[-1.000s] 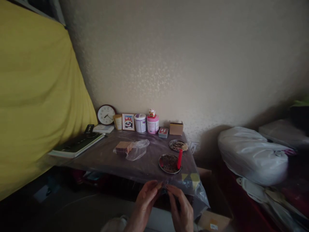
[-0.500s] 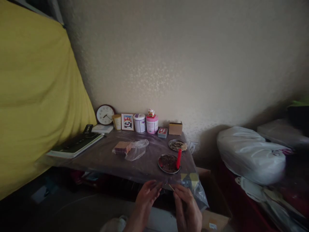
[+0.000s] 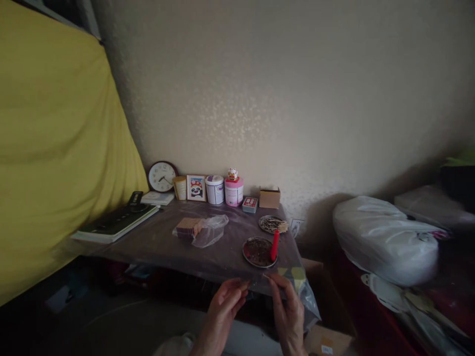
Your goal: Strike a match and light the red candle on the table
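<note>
At the near edge of the table, my right hand point(image 3: 287, 309) pinches a thin pale matchstick point(image 3: 265, 276) between thumb and forefinger. Just to its left, my left hand point(image 3: 226, 306) has its fingers closed together, and what they hold, if anything, is too small and dark to make out. Beyond both hands a red candle point(image 3: 275, 245) stands, slightly tilted, at the right side of a round metal dish point(image 3: 259, 265) with dark residue in it. A second metal dish point(image 3: 262, 227) behind it carries a heap of matchsticks point(image 3: 277, 226).
A plastic bag point(image 3: 211, 231) partly wraps a brown block of small boxes point(image 3: 188, 227) mid-table. Along the wall stand a clock point(image 3: 162, 176), a panda picture point(image 3: 196, 188), tins point(image 3: 214, 190), a card deck point(image 3: 250, 204) and an open carton point(image 3: 269, 198). White bags point(image 3: 386, 240) lie right.
My right hand has moved slightly up and forward with the matchstick, its fingers now more stretched. My left hand has shifted only a little, its fingers closing closer together.
</note>
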Tool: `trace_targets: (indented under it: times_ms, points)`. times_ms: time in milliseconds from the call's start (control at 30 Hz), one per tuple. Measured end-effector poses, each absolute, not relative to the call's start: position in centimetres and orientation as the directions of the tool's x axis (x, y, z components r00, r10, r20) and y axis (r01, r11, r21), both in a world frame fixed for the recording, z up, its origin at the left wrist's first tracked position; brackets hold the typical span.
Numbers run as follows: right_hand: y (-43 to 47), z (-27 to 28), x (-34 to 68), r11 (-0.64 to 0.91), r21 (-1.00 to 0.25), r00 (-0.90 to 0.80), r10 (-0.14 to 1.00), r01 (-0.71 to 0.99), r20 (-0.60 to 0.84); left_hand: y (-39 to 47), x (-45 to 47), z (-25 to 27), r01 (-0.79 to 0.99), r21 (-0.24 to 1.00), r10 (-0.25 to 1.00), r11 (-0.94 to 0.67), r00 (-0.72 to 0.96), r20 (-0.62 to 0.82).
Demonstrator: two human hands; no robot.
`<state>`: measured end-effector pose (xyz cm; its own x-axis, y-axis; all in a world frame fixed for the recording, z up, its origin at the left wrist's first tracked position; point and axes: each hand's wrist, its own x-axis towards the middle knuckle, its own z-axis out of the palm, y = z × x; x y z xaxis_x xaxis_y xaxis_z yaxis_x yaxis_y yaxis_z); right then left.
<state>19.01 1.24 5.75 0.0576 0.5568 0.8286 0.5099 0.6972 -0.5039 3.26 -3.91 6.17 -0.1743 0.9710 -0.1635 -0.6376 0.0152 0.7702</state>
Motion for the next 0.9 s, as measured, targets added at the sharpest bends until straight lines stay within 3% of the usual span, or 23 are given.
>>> trace_targets:
  times_ms: [400, 900]
  points:
    - [-0.2, 4.6, 18.4, 0.818, -0.373, -0.212, 0.497, 0.439, 0.841, -3.9, 3.6, 6.5, -0.568, 0.821, 0.992, -0.053, -0.127, -0.024]
    - [0.3, 3.6, 19.0, 0.826, -0.32, -0.236, 0.464, 0.465, 0.854, -3.4, 3.3, 4.4, -0.52, 0.852, 0.997, -0.061, -0.076, 0.025]
